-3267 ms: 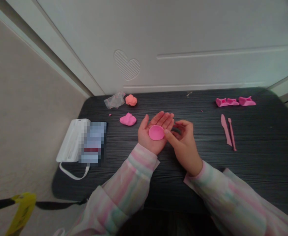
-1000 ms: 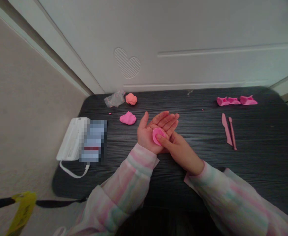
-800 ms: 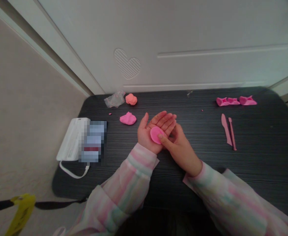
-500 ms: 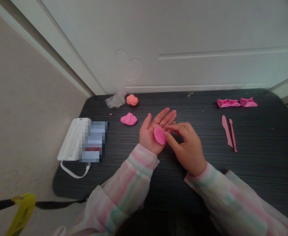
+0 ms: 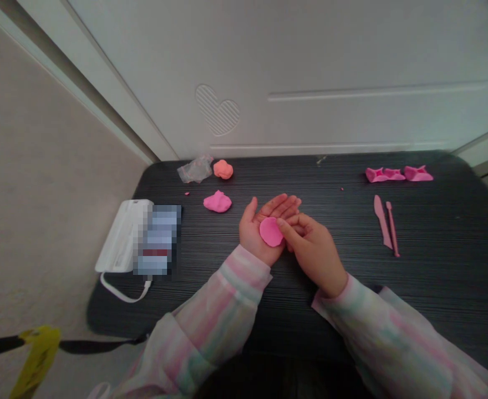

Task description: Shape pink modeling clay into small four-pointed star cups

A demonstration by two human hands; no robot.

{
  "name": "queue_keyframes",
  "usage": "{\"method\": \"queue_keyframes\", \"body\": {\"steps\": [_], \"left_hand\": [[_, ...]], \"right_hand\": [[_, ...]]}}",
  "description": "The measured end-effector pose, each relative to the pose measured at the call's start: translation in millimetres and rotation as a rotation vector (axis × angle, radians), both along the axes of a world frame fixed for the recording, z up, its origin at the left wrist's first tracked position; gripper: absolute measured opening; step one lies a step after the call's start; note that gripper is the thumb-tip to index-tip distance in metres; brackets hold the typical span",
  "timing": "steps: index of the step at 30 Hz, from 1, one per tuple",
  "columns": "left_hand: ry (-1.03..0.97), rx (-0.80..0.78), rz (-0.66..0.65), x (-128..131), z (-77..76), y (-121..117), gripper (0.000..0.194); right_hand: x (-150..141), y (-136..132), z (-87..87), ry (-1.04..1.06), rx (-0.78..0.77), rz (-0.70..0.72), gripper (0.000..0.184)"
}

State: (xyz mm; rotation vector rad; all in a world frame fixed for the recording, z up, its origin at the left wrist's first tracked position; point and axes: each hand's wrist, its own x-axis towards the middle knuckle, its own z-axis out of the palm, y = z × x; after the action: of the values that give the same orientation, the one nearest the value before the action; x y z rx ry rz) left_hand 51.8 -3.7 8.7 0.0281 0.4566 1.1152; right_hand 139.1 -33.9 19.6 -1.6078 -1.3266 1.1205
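On the palm of my left hand (image 5: 260, 241) rests a thin, flat pink clay disc (image 5: 271, 231). That hand is open, palm up, its fingers stretched out and the thumb apart. My right hand (image 5: 314, 249) pinches the disc's right edge between thumb and bent fingers; part of the edge is covered by the thumb. A lump of pink clay (image 5: 218, 201) lies on the dark table to the left of my hands. Behind it sits a smaller orange clay lump (image 5: 223, 169).
At the back right stand several folded pink clay pieces (image 5: 417, 173). Nearer are a pink plastic clay knife (image 5: 382, 220) and a thin pink stick tool (image 5: 392, 228). A crumpled clear wrapper (image 5: 196, 169) lies back left. A white power bank (image 5: 124, 237) and cabled phone (image 5: 159, 235) occupy the table's left end.
The right thumb has pressed over the disc's middle and moved back to its right edge. The disc has turned and tilted, and now lies flatter and rounder on the left palm.
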Motion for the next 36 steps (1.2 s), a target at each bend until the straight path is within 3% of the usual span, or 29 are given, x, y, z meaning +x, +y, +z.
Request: {"method": "queue_keyframes", "body": {"steps": [6,10,14,19,26,36], "left_hand": [[-0.038,0.028,-0.015,-8,0.4,3,0.054],[-0.04,0.027,0.001,-11,1.5,6,0.053],[-0.006,0.006,-0.015,-12,4.9,5,0.053],[0.04,0.072,-0.093,-13,8.9,3,0.063],[0.12,0.126,-0.223,-16,10.6,3,0.07],[0.111,0.2,-0.287,-15,10.7,2,0.072]], "right_hand": [[6,0,2.5,0.011,-0.076,0.121,0.033],[9,0,0.7,-0.06,-0.05,0.117,0.035],[8,0,-3.5,0.042,-0.075,0.12,0.031],[7,1,-5.8,0.108,-0.153,0.172,0.039],[10,4,-3.1,0.028,-0.175,0.279,0.026],[5,3,3.6,-0.002,-0.15,0.272,0.021]]}}
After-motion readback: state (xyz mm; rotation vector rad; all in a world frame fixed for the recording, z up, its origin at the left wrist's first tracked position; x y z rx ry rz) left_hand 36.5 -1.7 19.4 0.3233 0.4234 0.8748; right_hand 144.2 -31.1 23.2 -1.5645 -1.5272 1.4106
